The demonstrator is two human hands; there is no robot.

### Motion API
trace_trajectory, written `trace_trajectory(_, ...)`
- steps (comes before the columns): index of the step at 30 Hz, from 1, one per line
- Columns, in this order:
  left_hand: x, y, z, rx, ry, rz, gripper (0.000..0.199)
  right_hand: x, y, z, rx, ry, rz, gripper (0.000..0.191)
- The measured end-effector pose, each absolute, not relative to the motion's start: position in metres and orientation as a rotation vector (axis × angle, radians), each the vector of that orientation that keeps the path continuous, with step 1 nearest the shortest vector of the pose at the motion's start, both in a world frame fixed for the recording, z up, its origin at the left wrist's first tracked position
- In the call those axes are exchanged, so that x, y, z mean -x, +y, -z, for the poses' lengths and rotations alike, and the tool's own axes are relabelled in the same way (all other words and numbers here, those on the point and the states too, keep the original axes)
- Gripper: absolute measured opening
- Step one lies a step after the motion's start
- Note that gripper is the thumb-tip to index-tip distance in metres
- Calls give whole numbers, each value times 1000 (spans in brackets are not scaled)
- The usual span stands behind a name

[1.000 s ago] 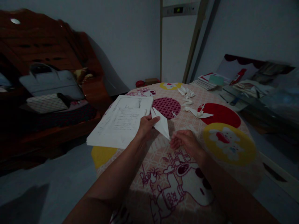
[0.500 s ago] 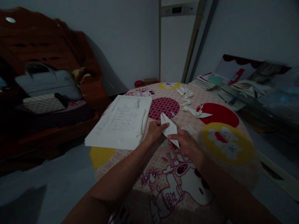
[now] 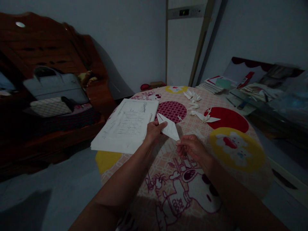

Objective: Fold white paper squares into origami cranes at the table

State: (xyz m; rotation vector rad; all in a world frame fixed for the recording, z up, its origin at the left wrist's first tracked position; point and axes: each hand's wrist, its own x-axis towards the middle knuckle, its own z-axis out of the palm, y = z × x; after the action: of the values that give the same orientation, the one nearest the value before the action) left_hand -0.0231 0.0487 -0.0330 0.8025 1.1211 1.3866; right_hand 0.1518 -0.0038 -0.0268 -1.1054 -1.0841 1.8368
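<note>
A piece of folded white paper [image 3: 170, 130], roughly diamond-shaped, is held above the patterned tablecloth [image 3: 166, 163]. My left hand [image 3: 154, 130] grips its left side, thumb on top and fingers underneath. At the paper's lower right tip, my right hand [image 3: 190, 146] has its fingers closed in a pinch; the fingertips meet the tip. Left of my left hand lies a stack of white sheets [image 3: 110, 138] with printing and pencil marks. Beyond my right hand, a folded paper crane [image 3: 205, 118] rests on the cloth, with several more paper cranes [image 3: 192, 95] behind it.
A wooden bench [image 3: 97, 91] on the left carries a grey handbag [image 3: 57, 88] and a checked pouch [image 3: 51, 107]. At the right, a glass-topped table [image 3: 247, 98] holds papers and a plastic bag [image 3: 292, 101]. A tall white appliance [image 3: 184, 51] stands behind.
The folded paper has shifted left and turned flatter in my left hand. My right hand has slid from its lower part out to the lower right tip.
</note>
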Motion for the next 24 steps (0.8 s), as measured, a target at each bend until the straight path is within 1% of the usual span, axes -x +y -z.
trace_trajectory(4, 28, 52, 33, -809, 1114, -1436, 25, -156, -2, 21, 1085, -1132, -1846, 16)
trace_trajectory(7, 41, 59, 31, -743, 1153, -1544, 26, -165, -1, 18, 1083, -1175, -1865, 15)
trace_trajectory(10, 47, 61, 29, -700, 1132, -1597, 27, -172, 1, 20, 1083, -1145, -1781, 17)
trace_trajectory(14, 28, 51, 32, -843, 1076, -1393, 29, -166, 7, 29, 1001, -1065, -1682, 30)
trace_trajectory(17, 10, 41, 35, -927, 1049, -1267, 30, -157, 8, 37, 1002, -1085, -1706, 30)
trace_trajectory(20, 3, 36, 38, -974, 1030, -1235, 31, -152, 6, 42, 1052, -1098, -1736, 27)
trace_trajectory(24, 2, 33, 41, -1019, 995, -1119, 35, -152, 8, 41, 1078, -988, -1614, 23)
